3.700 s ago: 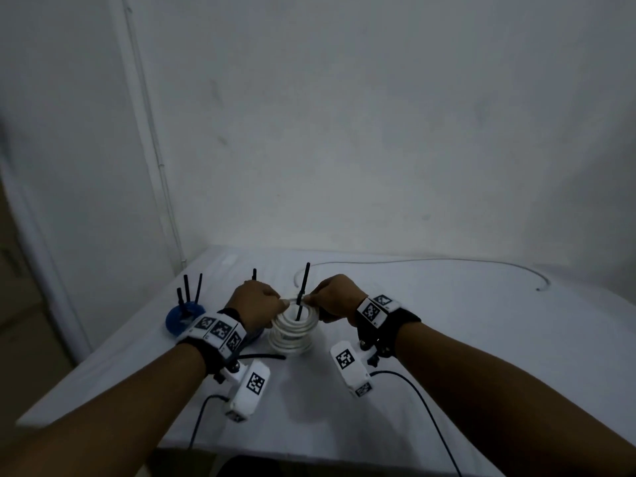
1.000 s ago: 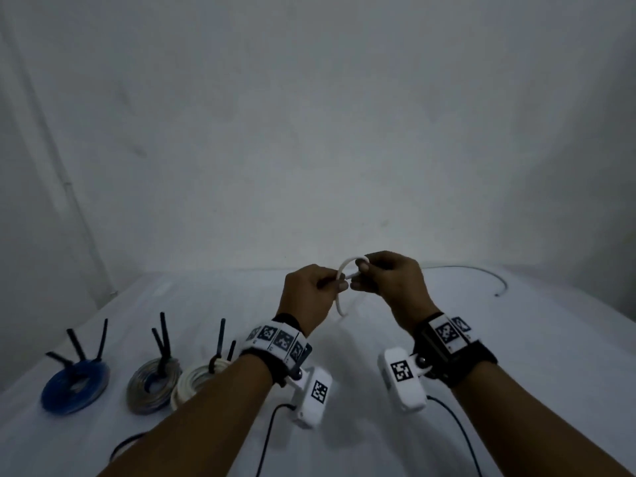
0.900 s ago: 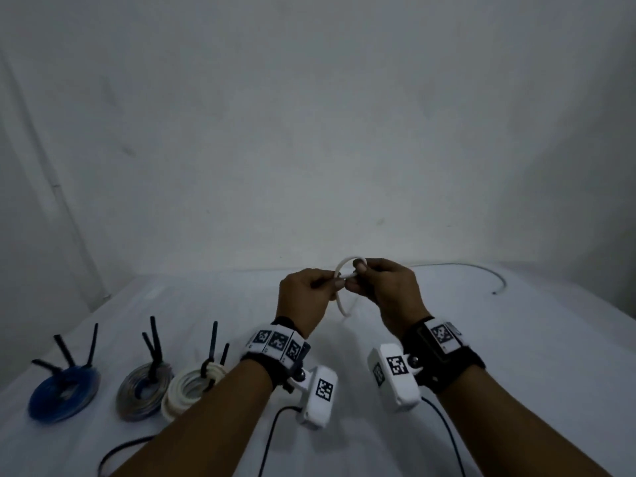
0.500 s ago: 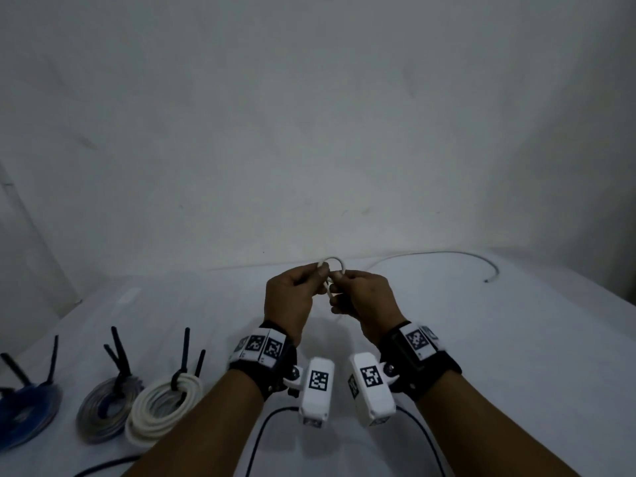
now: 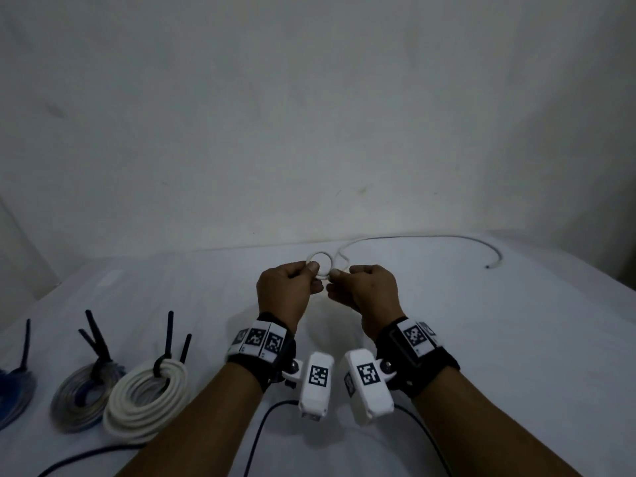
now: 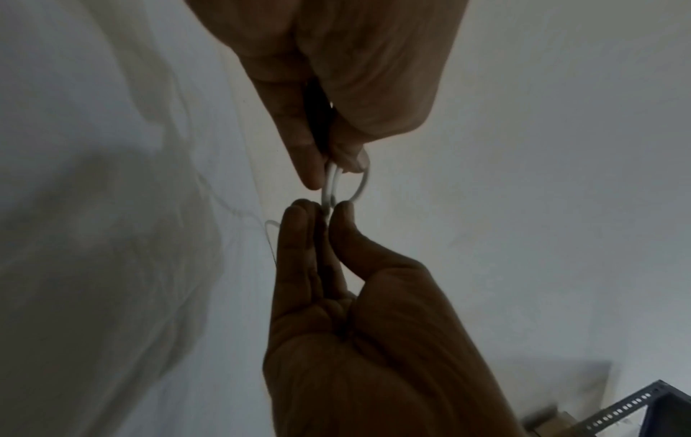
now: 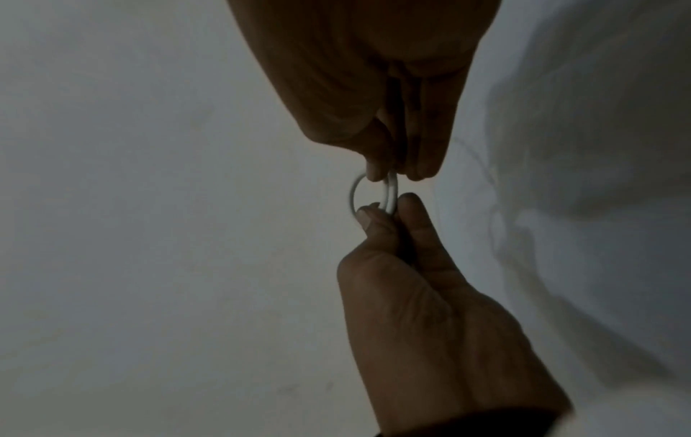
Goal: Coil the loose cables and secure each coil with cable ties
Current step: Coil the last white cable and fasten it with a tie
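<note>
We are pinching a small loop of white cable (image 5: pixel 319 265) with the left hand (image 5: pixel 283 295) and right hand (image 5: pixel 367 293), both grips clamped on it. The rest is trailing across the table (image 5: pixel 481 339).

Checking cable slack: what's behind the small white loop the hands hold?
Behind the loop the white cable trails across the table toward the wall. Where it leaves the right hand is hidden by the fingers.

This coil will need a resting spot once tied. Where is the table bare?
Bare: table right of the right hand, short of the loose cable. Crowded: the near left, with the white coil, grey coil and blue coil.
</note>
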